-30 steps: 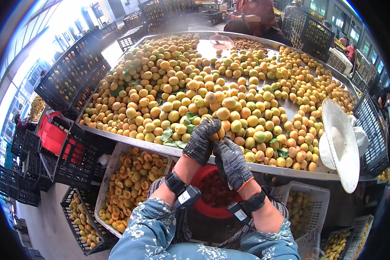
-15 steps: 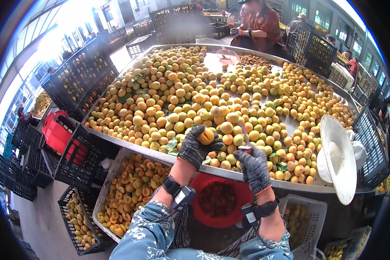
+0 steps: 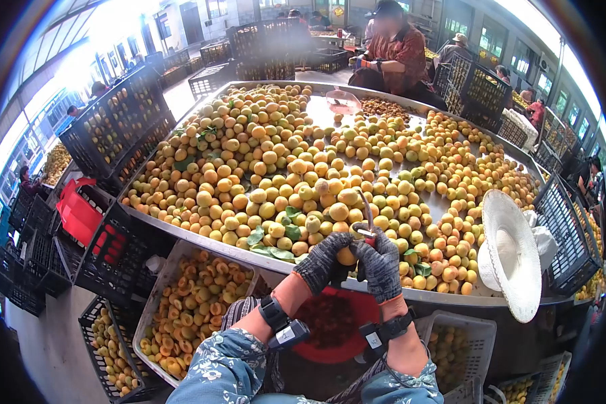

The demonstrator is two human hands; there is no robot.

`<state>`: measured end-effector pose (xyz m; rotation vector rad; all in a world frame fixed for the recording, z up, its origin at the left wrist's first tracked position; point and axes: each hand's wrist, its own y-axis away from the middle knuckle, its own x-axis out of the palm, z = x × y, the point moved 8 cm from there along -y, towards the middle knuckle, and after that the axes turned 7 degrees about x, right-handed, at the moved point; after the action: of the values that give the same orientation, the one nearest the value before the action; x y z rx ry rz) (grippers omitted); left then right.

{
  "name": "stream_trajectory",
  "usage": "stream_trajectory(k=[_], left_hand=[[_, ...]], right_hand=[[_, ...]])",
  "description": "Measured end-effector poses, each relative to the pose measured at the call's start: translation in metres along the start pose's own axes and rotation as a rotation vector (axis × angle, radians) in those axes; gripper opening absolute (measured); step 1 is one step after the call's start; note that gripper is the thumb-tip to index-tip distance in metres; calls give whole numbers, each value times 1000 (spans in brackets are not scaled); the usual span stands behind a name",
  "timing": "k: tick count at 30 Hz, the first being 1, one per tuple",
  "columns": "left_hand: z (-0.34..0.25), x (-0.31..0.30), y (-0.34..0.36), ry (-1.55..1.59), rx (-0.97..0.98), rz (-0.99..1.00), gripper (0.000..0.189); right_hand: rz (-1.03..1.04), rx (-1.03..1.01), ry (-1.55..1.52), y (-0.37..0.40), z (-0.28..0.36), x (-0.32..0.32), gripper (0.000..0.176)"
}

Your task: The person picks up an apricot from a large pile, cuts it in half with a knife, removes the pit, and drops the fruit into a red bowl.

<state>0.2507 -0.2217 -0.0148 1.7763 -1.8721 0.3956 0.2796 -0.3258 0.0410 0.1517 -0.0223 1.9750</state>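
Observation:
My left hand (image 3: 322, 262), in a dark grey knit glove, is closed around a yellow-orange apricot (image 3: 347, 256) at the table's near edge. Right beside it, my gloved right hand (image 3: 382, 266) grips a knife (image 3: 368, 219). Its thin curved blade points up and away, and a bit of red handle shows above the fingers. Both hands meet at the apricot, which the gloves partly hide. Whole apricots (image 3: 269, 158) are heaped over the metal-rimmed table (image 3: 202, 233) in front. Below my hands stands a red basin (image 3: 370, 304) with dark reddish-brown contents.
A pale crate (image 3: 143, 323) of split apricots stands lower left, beside a black crate (image 3: 91, 316). A straw hat (image 3: 515, 252) lies at the table's right edge. A red chair (image 3: 77, 212) is at left. Across the table sits a person (image 3: 400, 57); stacked crates (image 3: 118, 121) flank the table.
My hands have come together, the right hand moving left toward the apricot in the left. The left hand has turned and moved lower and right. The view has shifted slightly.

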Motion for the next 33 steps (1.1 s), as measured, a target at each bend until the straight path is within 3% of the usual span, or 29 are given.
stream_trajectory(k=[3,5,9,11,12,13,15,16,17,19,21,24,25,27,28,30,33], left_hand=[[11,7,0,65,-102,34,32],[-3,27,3,238,68,-212,34],[23,8,-6,437,68,-165,30],[37,-6,-7,340,56,-280,27],[11,4,-2,-145,411,-172,31],[1,18,6,-146,404,-171,31],[-11,36,19,-144,254,-224,38],[-11,39,13,-133,239,-111,49],[-8,40,11,97,192,46,59],[-14,52,11,173,175,225,61],[-15,41,9,200,207,254,58],[-24,35,17,233,159,60,50],[-23,32,15,233,159,59,50],[-17,44,18,178,77,239,49],[-20,46,14,132,238,87,49],[-16,45,16,150,158,110,48],[-13,43,17,153,68,120,47]], right_hand=[[-19,23,49,4,-2,-1,27],[-139,-180,367,7,13,-2,29],[-255,-262,461,7,16,-4,24],[-295,-316,499,5,16,-6,23],[-338,-223,453,1,6,-14,23],[-381,-128,406,-1,-3,-22,23],[-298,-134,130,-3,-1,-24,24],[-277,-64,7,-3,-1,-27,23],[-263,4,-115,-4,-3,-31,23],[-279,-43,-271,-10,-6,-49,25],[-211,117,-466,-4,-6,-45,25],[-162,149,-435,-1,-6,-44,22],[-165,114,-444,-2,-5,-42,21],[-128,122,-440,-7,-16,-39,21],[-159,20,-310,-11,-15,-40,20],[-196,-99,-193,-13,-9,-36,18],[-189,25,-180,-2,4,-35,15]])
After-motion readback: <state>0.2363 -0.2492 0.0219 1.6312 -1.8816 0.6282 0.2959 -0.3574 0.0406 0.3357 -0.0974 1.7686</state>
